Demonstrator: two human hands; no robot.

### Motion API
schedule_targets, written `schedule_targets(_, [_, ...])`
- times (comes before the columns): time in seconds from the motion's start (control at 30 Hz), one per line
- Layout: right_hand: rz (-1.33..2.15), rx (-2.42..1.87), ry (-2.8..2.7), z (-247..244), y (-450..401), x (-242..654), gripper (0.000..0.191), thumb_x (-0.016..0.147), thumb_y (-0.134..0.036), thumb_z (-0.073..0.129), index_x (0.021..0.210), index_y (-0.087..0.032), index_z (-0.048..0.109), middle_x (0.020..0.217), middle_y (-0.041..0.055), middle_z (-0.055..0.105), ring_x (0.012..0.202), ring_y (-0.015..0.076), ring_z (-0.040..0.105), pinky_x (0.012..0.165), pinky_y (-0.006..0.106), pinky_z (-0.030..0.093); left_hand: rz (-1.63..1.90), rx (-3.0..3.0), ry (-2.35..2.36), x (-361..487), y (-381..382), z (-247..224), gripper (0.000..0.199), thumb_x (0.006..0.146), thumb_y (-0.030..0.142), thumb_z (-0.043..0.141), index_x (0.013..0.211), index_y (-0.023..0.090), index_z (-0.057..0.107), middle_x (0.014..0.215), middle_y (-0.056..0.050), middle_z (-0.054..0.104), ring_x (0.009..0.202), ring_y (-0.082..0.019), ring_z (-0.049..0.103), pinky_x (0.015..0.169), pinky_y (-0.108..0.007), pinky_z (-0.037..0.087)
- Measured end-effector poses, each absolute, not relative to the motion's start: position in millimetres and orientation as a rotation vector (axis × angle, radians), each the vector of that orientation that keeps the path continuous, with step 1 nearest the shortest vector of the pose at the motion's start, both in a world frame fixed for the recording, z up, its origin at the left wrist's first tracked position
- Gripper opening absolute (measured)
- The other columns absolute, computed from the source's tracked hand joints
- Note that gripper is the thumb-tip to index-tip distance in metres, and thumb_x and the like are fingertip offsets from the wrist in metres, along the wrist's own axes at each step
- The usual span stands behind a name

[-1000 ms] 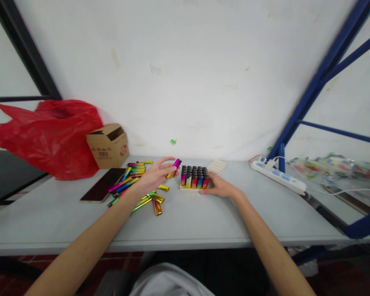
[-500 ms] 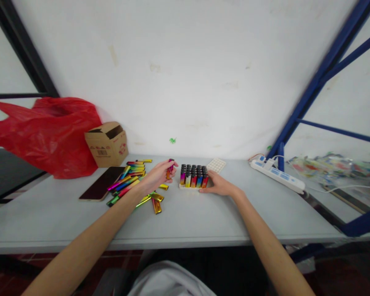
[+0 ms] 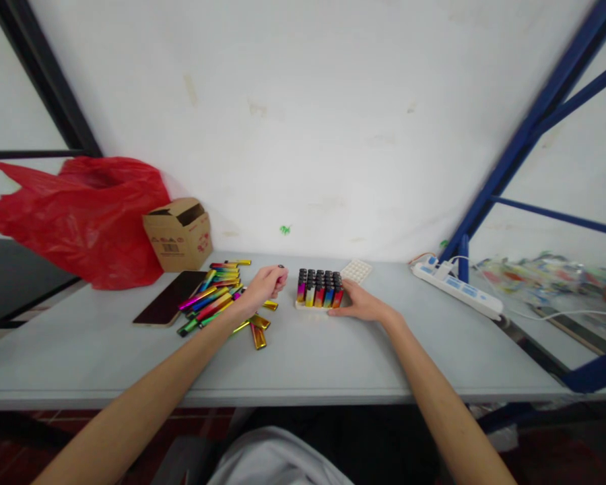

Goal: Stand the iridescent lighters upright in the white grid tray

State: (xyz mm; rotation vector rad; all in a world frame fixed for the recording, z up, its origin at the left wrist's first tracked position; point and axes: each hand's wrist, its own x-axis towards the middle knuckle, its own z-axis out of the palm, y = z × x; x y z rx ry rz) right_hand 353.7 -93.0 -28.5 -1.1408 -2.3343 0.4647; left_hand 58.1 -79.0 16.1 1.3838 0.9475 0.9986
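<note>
My left hand is closed around a lighter, hidden except for a bit of its dark top above the fingers. Just right of it, several shiny lighters stand upright in rows in a white tray, black tops up. My right hand is wrapped against the tray's right side, thumb at the front corner and fingers behind. Loose metallic-coloured lighters lie in a heap to the left, partly covered by my left wrist and forearm.
A dark phone, a small cardboard box and a red plastic bag sit at the left. Behind my right hand lies another white tray. A power strip stretches along the right, near a blue metal frame.
My left hand has turned and closed more, hiding the lighter that stuck out from its fingers before. My right hand stays at the tray. The view shifts slightly.
</note>
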Motion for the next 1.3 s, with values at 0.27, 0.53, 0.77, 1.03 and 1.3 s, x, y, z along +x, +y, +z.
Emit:
schedule_targets(0.27, [0.468, -1.157, -2.343, -29, -92, 353, 0.072, 0.077, -0.057, 0.079, 0.133, -0.018, 0.056, 0.129, 0.0136, 0.062, 0.116, 0.0321, 0.057, 0.105, 0.050, 0.044, 1.039, 1.418, 1.020, 64, -86, 16, 0.026, 0.072, 0.037, 0.058, 0.062, 0.021, 0.042, 0.053, 0.007, 0.031, 0.044, -0.008, 0.025, 0.043, -0.021, 0.016])
schedule_targets(0.53, [0.452, -1.133, -2.348, -27, -93, 352, 0.073, 0.078, -0.056, 0.079, 0.135, -0.018, 0.055, 0.128, 0.0138, 0.062, 0.115, 0.0321, 0.057, 0.104, 0.049, 0.044, 1.059, 1.619, 0.995, 65, -88, 16, 0.040, 0.082, 0.055, 0.063, 0.074, 0.021, 0.044, 0.058, 0.006, 0.042, 0.046, -0.007, 0.038, 0.041, -0.018, 0.026])
schedule_targets(0.77, [0.451, -1.113, -2.342, -29, -91, 354, 0.072, 0.077, -0.057, 0.079, 0.133, -0.019, 0.056, 0.128, 0.0136, 0.062, 0.115, 0.0324, 0.058, 0.104, 0.050, 0.044, 1.034, 1.570, 0.968, 63, -89, 17, 0.043, 0.080, 0.054, 0.070, 0.095, 0.025, 0.041, 0.054, 0.010, 0.054, 0.038, -0.007, 0.039, 0.037, -0.015, 0.024])
schedule_targets(1.03, [0.471, -1.113, -2.336, -32, -90, 354, 0.075, 0.076, -0.059, 0.079, 0.136, -0.020, 0.055, 0.132, 0.0135, 0.061, 0.119, 0.0327, 0.056, 0.107, 0.050, 0.042, 0.954, 1.739, 0.953, 57, -90, 22, 0.042, 0.079, 0.056, 0.073, 0.091, 0.019, 0.056, 0.065, 0.002, 0.061, 0.047, -0.010, 0.050, 0.037, -0.020, 0.037])
schedule_targets(1.3, [0.457, -1.107, -2.334, -29, -92, 353, 0.073, 0.076, -0.056, 0.080, 0.134, -0.019, 0.056, 0.132, 0.0143, 0.061, 0.119, 0.0333, 0.057, 0.107, 0.051, 0.043, 1.054, 2.123, 0.988, 52, -85, 25, 0.044, 0.094, 0.054, 0.053, 0.091, 0.017, 0.076, 0.079, -0.003, 0.067, 0.076, -0.018, 0.063, 0.071, -0.027, 0.052])
